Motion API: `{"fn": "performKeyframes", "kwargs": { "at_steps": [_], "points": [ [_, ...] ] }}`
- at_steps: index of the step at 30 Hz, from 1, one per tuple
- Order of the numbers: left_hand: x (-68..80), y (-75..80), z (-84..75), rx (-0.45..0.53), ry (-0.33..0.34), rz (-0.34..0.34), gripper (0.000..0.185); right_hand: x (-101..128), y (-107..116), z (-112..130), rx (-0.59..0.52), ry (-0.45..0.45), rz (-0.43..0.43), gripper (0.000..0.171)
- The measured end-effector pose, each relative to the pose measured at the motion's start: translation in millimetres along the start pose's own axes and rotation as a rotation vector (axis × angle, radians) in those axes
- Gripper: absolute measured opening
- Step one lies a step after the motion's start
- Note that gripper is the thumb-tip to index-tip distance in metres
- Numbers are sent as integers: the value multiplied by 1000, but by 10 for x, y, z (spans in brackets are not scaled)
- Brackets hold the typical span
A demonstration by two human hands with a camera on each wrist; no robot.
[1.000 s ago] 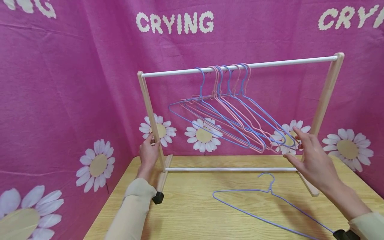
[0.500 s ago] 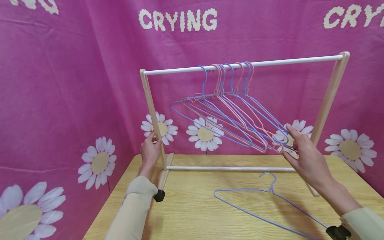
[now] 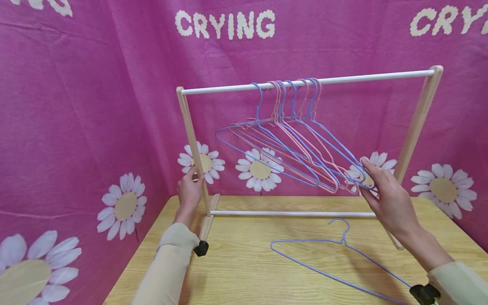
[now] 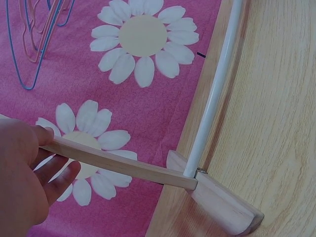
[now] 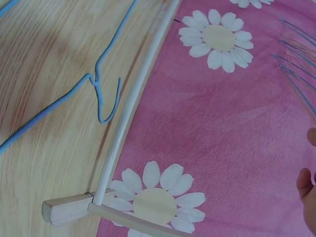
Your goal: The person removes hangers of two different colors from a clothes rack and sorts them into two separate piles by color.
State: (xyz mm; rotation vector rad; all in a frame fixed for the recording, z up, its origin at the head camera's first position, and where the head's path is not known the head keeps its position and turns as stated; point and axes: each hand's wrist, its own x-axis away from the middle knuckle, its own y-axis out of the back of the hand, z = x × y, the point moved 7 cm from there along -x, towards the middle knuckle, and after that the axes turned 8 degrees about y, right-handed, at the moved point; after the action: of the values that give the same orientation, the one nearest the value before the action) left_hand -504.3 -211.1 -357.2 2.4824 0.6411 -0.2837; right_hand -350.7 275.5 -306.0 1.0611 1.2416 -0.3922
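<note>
My left hand [image 3: 189, 190] grips the left wooden post [image 4: 106, 160] of a garment rack, thumb and fingers on either side of it. Blue and pink wire hangers [image 3: 284, 146] hang bunched on the rack's white top rail [image 3: 362, 79]. At their right-hand corners is my right hand [image 3: 394, 203], with index fingertip and thumb spread above and below the wire ends; its other fingers are mostly hidden. The right wrist view catches only fingertips [image 5: 304, 183] at the edge, with a gap between them. A single blue-violet hanger [image 3: 318, 271] lies flat on the table.
A wooden table [image 3: 236, 258] carries the rack, whose white lower rail [image 3: 289, 214] runs close above it. The right post [image 3: 419, 123] stands just beyond my right hand. Behind everything hangs a magenta cloth [image 3: 114, 84] with daisies and white letters.
My right hand has moved left, from beside the right post to the corners of the hanging hangers. The left hand stays on its post. The hanger on the table lies as before.
</note>
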Motion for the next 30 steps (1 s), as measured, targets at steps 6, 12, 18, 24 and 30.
{"fn": "performKeyframes", "kwargs": {
  "at_steps": [6, 12, 18, 24, 30],
  "points": [
    [29, -5, 40, -4, 7, -2, 38, 29, -5, 17, -55, 6, -14, 83],
    [45, -21, 57, 0, 0, 1, 36, 63, 20, 27, -71, -10, -33, 77],
    [46, -22, 74, -14, 6, 1, 39, 98, 51, 43, -77, -38, -28, 65],
    [30, -25, 66, -18, 4, 7, 37, 140, 115, 52, -90, -85, -74, 55],
    [1, -1, -11, 3, 8, 13, 37, 110, 203, 51, -87, -74, -156, 56]
  ]
}}
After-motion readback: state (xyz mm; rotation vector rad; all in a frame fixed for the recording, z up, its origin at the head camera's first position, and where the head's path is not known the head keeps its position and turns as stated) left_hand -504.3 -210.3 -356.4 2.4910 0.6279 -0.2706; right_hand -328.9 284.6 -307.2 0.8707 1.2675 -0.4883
